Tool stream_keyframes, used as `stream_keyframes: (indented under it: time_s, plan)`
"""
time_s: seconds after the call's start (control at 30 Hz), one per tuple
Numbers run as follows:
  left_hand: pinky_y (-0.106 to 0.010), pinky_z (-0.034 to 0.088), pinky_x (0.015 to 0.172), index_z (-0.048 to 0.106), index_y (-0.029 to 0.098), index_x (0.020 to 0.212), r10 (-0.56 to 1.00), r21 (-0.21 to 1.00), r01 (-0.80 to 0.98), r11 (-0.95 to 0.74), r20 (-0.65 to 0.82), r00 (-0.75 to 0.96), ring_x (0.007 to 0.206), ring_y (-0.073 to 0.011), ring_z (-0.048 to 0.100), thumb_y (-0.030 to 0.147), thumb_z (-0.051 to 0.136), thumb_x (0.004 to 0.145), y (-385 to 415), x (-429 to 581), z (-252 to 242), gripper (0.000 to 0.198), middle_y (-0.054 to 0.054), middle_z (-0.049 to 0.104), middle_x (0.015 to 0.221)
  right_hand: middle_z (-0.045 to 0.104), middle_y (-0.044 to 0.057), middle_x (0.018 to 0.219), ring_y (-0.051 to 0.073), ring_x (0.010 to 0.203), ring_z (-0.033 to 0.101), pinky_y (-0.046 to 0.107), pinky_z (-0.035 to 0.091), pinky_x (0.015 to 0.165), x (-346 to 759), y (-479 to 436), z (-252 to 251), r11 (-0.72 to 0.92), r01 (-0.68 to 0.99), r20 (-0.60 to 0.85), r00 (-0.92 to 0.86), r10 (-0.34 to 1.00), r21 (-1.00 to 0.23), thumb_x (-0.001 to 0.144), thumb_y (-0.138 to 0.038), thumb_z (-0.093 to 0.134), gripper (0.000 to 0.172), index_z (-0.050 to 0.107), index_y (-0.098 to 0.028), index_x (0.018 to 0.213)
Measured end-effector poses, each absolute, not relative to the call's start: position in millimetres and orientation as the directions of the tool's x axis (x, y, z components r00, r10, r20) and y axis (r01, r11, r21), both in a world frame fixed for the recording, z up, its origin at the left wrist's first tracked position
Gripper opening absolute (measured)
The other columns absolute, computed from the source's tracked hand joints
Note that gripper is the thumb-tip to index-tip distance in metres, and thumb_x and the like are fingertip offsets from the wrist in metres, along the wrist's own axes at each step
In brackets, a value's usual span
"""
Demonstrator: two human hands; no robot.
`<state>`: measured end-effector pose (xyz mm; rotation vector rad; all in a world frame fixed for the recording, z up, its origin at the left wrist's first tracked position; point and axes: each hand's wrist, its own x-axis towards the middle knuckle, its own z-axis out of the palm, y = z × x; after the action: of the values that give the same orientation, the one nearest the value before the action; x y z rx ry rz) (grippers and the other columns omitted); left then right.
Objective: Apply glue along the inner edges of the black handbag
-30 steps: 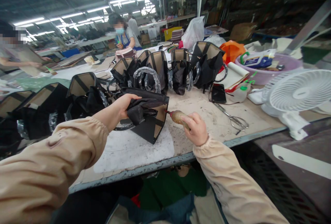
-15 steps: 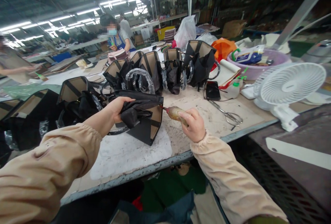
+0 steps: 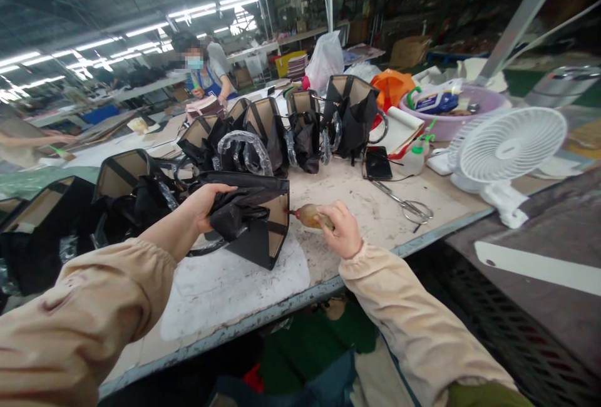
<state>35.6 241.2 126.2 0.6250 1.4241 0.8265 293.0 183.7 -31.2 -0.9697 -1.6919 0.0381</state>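
Note:
My left hand (image 3: 206, 205) is closed on a black handbag (image 3: 256, 247), gripping soft black cloth at its open top. The bag lies tilted on the table, with its tan-lined opening facing right. In my right hand (image 3: 344, 230) is a yellowish squeeze bottle (image 3: 308, 215) with a thin reddish nozzle. Its tip points left, at the rim of the bag's opening; whether it touches the rim, I cannot tell. Under the bag lies a white sheet (image 3: 235, 294).
Several black handbags (image 3: 350, 119) with plastic-wrapped handles stand behind and to the left. On the right are scissors (image 3: 410, 206), a phone (image 3: 378, 164), a white fan (image 3: 511, 147) and a purple basin (image 3: 469, 122). A masked person (image 3: 211, 75) works across the table.
The view has shifted slightly. The bottle has gone from slanting down toward my hand to nearly level, its nozzle still at the bag's edge. Both hands keep their hold.

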Motion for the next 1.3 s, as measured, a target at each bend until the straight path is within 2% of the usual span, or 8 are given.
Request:
stream_keyframes:
  time_s: [0.23, 0.5, 0.63, 0.97, 1.3]
  plan:
    - [-0.033, 0.058, 0.054, 0.067, 0.007, 0.082, 0.82, 0.82, -0.082, 0.567, -0.571, -0.032, 0.056, -0.0233, 0.067, 0.009, 0.053, 0.074, 240.2, 35.8, 126.9, 0.016, -0.01, 0.07, 0.063, 0.059, 0.004, 0.083, 0.019, 0.078, 0.055, 0.034, 0.046, 0.069, 298.0, 185.6, -5.4, 0.657, 0.592, 0.857, 0.121, 0.501, -0.467, 0.089, -0.02, 0.052, 0.013, 0.055, -0.023, 0.101]
    - [-0.037, 0.059, 0.056, 0.067, 0.01, 0.081, 0.802, 0.802, -0.045, 0.596, -0.597, -0.026, 0.057, -0.0238, 0.067, 0.01, 0.052, 0.077, 241.1, 32.3, 128.3, 0.016, -0.01, 0.072, 0.066, 0.058, 0.003, 0.085, 0.018, 0.08, 0.054, 0.033, 0.045, 0.071, 296.7, 189.0, -0.6, 0.625, 0.563, 0.829, 0.229, 0.51, -0.54, 0.09, -0.024, 0.053, 0.01, 0.055, -0.024, 0.1]
    - [-0.036, 0.06, 0.056, 0.068, 0.012, 0.082, 0.824, 0.825, -0.003, 0.565, -0.565, -0.039, 0.058, -0.0234, 0.068, 0.009, 0.051, 0.077, 239.9, 34.0, 129.8, 0.018, -0.009, 0.073, 0.068, 0.058, 0.003, 0.086, 0.018, 0.081, 0.054, 0.033, 0.045, 0.073, 294.2, 192.8, 0.6, 0.635, 0.53, 0.822, 0.272, 0.5, -0.562, 0.091, -0.025, 0.053, 0.009, 0.055, -0.024, 0.099]
    - [-0.031, 0.058, 0.045, 0.068, 0.017, 0.074, 0.853, 0.851, 0.067, 0.522, -0.517, -0.07, 0.055, -0.0238, 0.068, 0.008, 0.049, 0.077, 238.7, 39.9, 133.1, 0.021, -0.006, 0.072, 0.062, 0.057, 0.003, 0.084, 0.018, 0.082, 0.054, 0.031, 0.045, 0.072, 294.3, 197.2, -8.6, 0.65, 0.502, 0.816, 0.259, 0.516, -0.571, 0.091, -0.027, 0.05, 0.009, 0.055, -0.022, 0.096]
    - [-0.03, 0.058, 0.042, 0.066, 0.019, 0.072, 0.853, 0.848, 0.102, 0.52, -0.512, -0.099, 0.05, -0.0224, 0.066, 0.007, 0.046, 0.079, 236.1, 44.9, 137.8, 0.025, -0.003, 0.071, 0.059, 0.057, 0.002, 0.084, 0.017, 0.081, 0.055, 0.03, 0.045, 0.071, 295.9, 197.2, -6.2, 0.631, 0.482, 0.792, 0.31, 0.526, -0.608, 0.092, -0.03, 0.051, 0.01, 0.054, -0.022, 0.095]
